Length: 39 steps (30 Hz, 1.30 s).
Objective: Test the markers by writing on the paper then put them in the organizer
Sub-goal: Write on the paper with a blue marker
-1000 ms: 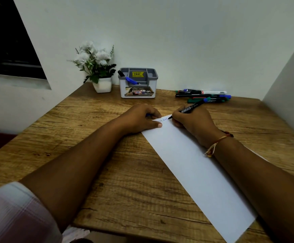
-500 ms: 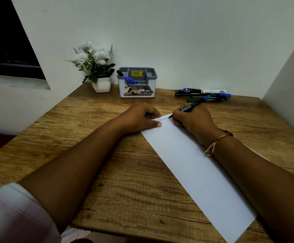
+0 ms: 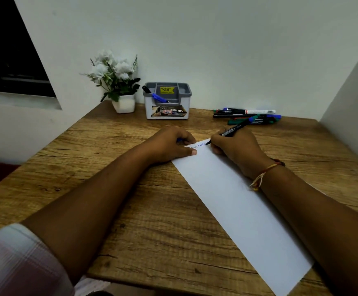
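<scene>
Wood-grain table (image 3: 110, 210) fills your view, set into a corner of pale walls, with a long strip of paper (image 3: 237, 199) running from your right elbow away toward both hands. Your right hand (image 3: 235, 148) pinches a black marker (image 3: 233, 130) in a writing grip, its tip down on the far end of the paper beside a short line of scribble. Its barrel slants up and away from you to the right. Your left hand (image 3: 171, 144) pins that same far corner: the thumb lies flat on the paper's edge, and the fingers are curled over what looks like a blue cap (image 3: 179, 140), though little of it shows.

So you're mid-test on this marker, with most of the job ahead, since a pile of markers (image 3: 246, 116) lies untested just beyond your right hand. The organizer (image 3: 167, 107) stands straight out past your left hand, against the wall, with a black pen (image 3: 146, 89) and a blue pen (image 3: 160, 98) already leaning in its left side. A flower pot (image 3: 123, 103) sits just to its left.

The organizer is nearer your left hand, yet the marker is in your right. You'd need to cap it, then carry it forward and left across the paper's end, and tip the barrel upright before dropping it in
</scene>
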### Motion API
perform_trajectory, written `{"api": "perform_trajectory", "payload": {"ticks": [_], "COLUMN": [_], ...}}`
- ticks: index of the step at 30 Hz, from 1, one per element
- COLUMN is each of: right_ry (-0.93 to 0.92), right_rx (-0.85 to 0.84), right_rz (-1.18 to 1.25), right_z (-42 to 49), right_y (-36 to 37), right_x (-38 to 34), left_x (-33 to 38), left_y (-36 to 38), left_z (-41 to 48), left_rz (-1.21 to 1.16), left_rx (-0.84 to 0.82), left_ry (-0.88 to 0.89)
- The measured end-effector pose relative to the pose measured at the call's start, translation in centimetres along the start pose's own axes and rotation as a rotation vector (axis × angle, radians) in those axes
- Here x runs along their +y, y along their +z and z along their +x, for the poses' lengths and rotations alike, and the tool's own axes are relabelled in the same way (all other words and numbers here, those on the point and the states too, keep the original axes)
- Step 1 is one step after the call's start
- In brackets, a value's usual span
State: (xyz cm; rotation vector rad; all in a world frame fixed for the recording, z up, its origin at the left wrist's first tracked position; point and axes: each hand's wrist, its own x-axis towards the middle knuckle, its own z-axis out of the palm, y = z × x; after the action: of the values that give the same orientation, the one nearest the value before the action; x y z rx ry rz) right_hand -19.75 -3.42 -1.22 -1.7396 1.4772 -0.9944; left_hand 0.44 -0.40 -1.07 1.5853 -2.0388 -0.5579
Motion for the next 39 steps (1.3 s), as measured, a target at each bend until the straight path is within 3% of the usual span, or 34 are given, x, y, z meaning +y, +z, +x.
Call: {"api": "perform_trajectory", "payload": {"ticks": [39], "right_ry": [0.012], "right_rx": [0.041], "right_rz": [0.028], "right_z": [0.33], "right_y": [0.02], "right_x": [0.26], "left_x": [-0.32], "left_y": [0.09], "left_z": [0.12], "left_rz": [-0.008], "left_rx": [-0.002], "left_ry": [0.004]}}
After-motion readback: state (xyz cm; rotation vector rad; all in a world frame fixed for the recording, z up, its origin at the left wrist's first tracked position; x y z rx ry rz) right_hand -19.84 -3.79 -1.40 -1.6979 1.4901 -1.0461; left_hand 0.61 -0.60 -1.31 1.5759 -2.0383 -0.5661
